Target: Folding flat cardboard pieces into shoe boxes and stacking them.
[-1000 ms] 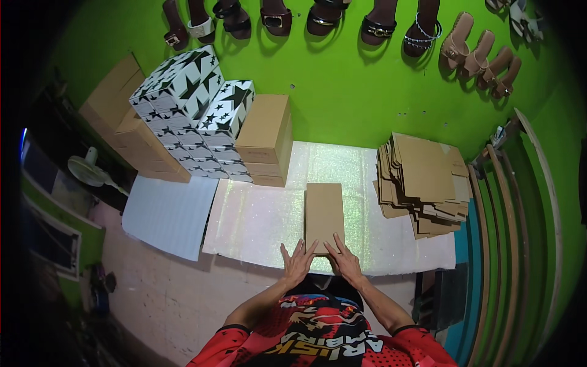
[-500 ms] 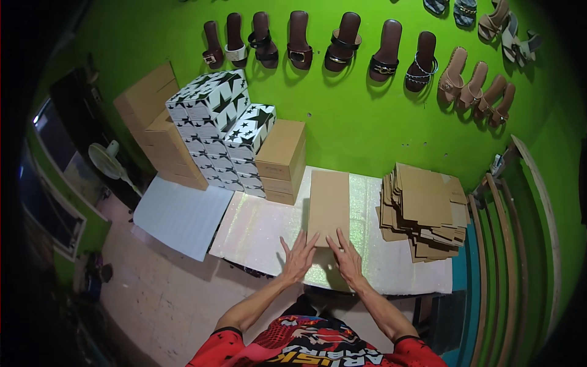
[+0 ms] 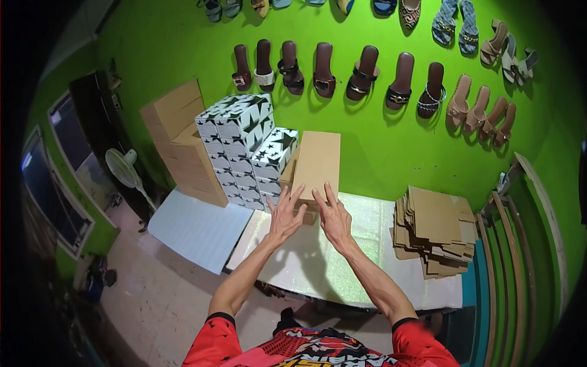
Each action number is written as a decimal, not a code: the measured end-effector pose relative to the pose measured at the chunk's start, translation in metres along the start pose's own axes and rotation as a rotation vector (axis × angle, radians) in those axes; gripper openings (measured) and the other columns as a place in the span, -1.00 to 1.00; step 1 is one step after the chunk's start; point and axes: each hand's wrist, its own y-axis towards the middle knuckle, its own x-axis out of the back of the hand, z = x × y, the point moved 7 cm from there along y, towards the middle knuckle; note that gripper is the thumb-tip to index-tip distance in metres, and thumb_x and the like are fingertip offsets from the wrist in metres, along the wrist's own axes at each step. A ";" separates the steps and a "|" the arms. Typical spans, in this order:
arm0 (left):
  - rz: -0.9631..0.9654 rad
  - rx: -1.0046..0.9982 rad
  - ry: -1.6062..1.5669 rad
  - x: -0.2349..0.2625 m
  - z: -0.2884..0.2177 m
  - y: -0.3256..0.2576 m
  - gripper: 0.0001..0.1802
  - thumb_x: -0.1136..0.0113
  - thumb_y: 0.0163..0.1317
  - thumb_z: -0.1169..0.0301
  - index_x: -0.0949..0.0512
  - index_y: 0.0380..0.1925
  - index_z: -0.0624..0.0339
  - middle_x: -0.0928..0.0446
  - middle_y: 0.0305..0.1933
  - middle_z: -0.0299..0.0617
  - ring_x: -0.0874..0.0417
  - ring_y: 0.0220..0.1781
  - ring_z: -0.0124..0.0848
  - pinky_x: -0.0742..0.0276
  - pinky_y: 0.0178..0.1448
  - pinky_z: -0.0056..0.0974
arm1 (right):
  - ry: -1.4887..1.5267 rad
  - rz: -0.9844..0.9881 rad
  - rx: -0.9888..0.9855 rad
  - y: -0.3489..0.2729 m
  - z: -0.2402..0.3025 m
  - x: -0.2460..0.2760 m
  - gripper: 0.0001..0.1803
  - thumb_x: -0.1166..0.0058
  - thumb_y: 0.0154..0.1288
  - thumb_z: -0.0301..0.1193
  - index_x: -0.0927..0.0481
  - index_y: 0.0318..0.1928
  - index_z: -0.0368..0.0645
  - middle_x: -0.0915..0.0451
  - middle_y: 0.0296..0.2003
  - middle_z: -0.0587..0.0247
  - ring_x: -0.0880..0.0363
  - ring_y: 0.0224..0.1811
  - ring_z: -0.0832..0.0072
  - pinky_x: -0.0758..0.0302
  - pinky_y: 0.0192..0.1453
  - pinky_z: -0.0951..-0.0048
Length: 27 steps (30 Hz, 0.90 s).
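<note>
A closed brown cardboard box [image 3: 318,159] is raised above the table, over a short stack of brown boxes [image 3: 310,215] that it mostly hides. My left hand [image 3: 284,215] grips its near left corner, fingers reaching onto the top. At the near right corner, my right hand [image 3: 333,219] grips the same box with two fingers stretched over the lid. Whether the box rests on the stack beneath cannot be made out. Directly left of it stand piled white boxes with black stars [image 3: 241,134].
Flattened cardboard pieces [image 3: 434,214] lie piled at the right of the table [image 3: 361,263]. More brown boxes [image 3: 183,159] rise at the far left, behind a pale sheet [image 3: 199,229]. Sandals [image 3: 324,70] hang on the green wall. A fan [image 3: 125,168] stands left.
Both hands have moved the brown box up from the table, away from me and slightly left, to the short stack. The view has shifted, showing more of the upper wall.
</note>
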 end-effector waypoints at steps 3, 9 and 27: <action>0.054 0.023 0.010 0.014 0.030 0.037 -0.24 -0.18 0.46 0.07 -0.22 0.63 -0.26 -0.39 0.55 0.12 -0.17 0.70 0.11 0.43 0.59 0.64 | -0.011 -0.022 -0.018 0.041 0.011 -0.015 -0.12 -0.22 0.21 -0.58 -0.37 0.54 0.27 -0.18 0.63 0.11 -0.71 0.06 -0.07 -0.79 -0.12 0.08; 0.113 -0.143 0.216 0.012 0.108 0.093 0.01 -0.28 0.37 -0.04 0.04 0.71 -0.35 0.16 0.80 -0.03 0.25 0.81 -0.04 0.49 0.56 0.68 | -0.073 -0.014 -0.085 0.090 0.000 -0.075 -0.23 -0.24 0.33 -0.45 -0.38 0.53 0.23 -0.24 0.59 -0.02 -0.76 0.00 0.00 -0.74 -0.19 0.06; 0.166 -0.393 0.086 -0.011 0.163 0.157 -0.17 -0.37 0.35 0.08 -0.29 0.59 -0.30 -0.26 0.67 -0.24 -0.15 0.72 -0.05 0.41 0.67 0.53 | 0.054 0.030 -0.209 0.130 -0.021 -0.100 -0.22 -0.04 0.32 -0.64 -0.38 0.52 0.20 -0.16 0.62 -0.04 -0.76 -0.15 -0.14 -0.71 -0.10 -0.04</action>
